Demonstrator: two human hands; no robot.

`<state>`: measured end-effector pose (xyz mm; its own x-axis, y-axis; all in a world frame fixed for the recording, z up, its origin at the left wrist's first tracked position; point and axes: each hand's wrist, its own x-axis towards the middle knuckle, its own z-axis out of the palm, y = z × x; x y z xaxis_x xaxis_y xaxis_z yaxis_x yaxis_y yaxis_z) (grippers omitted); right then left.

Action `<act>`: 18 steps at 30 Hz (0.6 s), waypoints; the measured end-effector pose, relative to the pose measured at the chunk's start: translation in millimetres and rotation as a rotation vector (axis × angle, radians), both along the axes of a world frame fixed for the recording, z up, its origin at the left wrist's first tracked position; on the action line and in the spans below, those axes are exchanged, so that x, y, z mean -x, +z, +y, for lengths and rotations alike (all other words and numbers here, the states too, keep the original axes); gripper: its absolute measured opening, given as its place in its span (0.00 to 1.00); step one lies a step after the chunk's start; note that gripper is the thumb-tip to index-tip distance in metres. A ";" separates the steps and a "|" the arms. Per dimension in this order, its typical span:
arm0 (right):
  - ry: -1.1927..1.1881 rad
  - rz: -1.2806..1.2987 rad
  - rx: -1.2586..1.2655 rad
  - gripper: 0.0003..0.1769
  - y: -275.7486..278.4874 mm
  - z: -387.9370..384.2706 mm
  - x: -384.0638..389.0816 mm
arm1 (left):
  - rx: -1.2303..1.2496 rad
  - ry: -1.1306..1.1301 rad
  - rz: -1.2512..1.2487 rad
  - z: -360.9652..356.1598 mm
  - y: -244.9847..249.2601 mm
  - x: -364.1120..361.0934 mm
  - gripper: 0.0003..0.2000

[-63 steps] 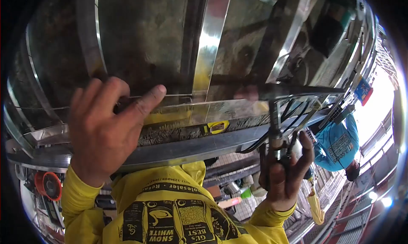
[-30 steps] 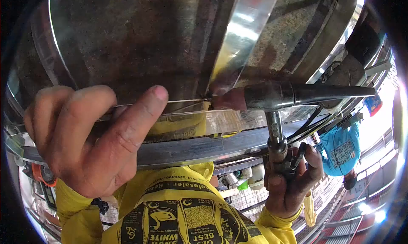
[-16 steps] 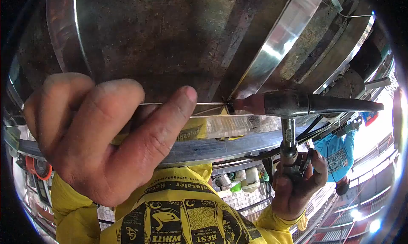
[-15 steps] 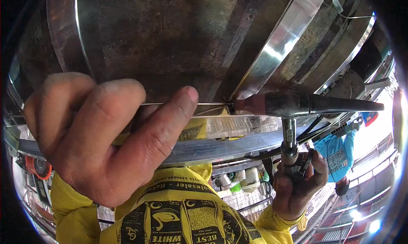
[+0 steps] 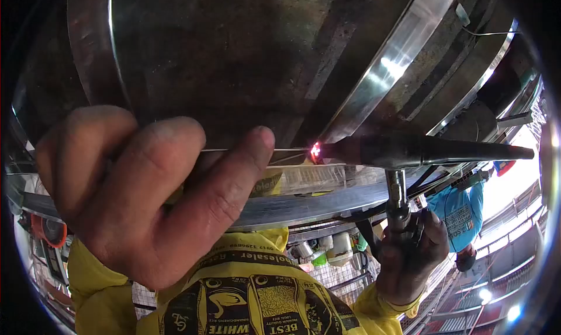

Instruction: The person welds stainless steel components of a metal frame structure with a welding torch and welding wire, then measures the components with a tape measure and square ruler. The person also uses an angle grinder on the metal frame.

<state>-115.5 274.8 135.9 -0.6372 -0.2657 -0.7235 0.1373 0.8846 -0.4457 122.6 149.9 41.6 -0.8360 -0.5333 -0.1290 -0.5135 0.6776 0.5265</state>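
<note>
My right hand (image 5: 409, 250) is closed around the handle of a TIG welding torch (image 5: 391, 151). The torch's long black back cap points right, and its nozzle points left. At the nozzle tip a small pink-white glow (image 5: 316, 151) shines where a shiny metal strip (image 5: 385, 72) meets the lower edge of a large dark metal piece (image 5: 216, 49). My left hand (image 5: 152, 189) is curled at that edge, one finger stretched toward the glow. A thin filler rod (image 5: 292, 157) runs from behind its fingers toward the bright spot; the grip itself is hidden.
A long grey metal bar (image 5: 304, 209) crosses below my hands. Dark cables (image 5: 356, 216) run beside the right hand. A person in a blue shirt (image 5: 459, 215) appears upside down at right. Containers (image 5: 339, 250) sit on mesh below, and an orange round object (image 5: 49, 231) is at left.
The glow has appeared at the torch tip, and the metal around it looks darker. The torch and both hands have shifted slightly downward in view.
</note>
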 end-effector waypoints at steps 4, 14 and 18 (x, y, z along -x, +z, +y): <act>0.068 0.029 0.008 0.15 -1.1 4.0 -1.7 | 0.008 0.005 0.011 0.2 0.2 -1.6 0.17; -0.061 -0.125 -0.046 0.17 11.3 -5.6 -7.1 | -0.011 -0.009 -0.012 -10.2 4.2 -15.8 0.19; 0.715 0.009 0.267 0.24 4.0 25.3 -6.5 | 0.125 -0.012 0.147 -9.7 -18.3 -31.1 0.22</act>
<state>-109.1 300.1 139.9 -0.2499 -0.7811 -0.5721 -0.4327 0.6187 -0.6557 153.8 140.1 23.3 -0.8473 -0.5276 0.0616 -0.4290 0.7480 0.5064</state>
